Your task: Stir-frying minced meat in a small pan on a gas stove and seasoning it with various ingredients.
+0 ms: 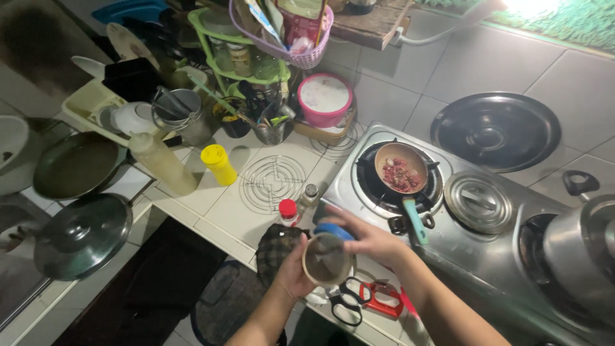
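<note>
Both hands clamp 1 jar (327, 259) over worktop (211, 211) edge: left hand (291, 269) cups its side, right hand (365, 238) grips blue lid (333, 229), mouth tilted toward camera. Pan (400, 173) with red bits sits on stove (461, 256); scissors (346, 301) below.

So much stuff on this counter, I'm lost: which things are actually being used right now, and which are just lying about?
In use:
left hand
right hand
round jar
blue lid
small pan of chopped food on the stove

Lying about:
scissors
yellow bottle
wire trivet
pink tub
dark pot lid
</note>
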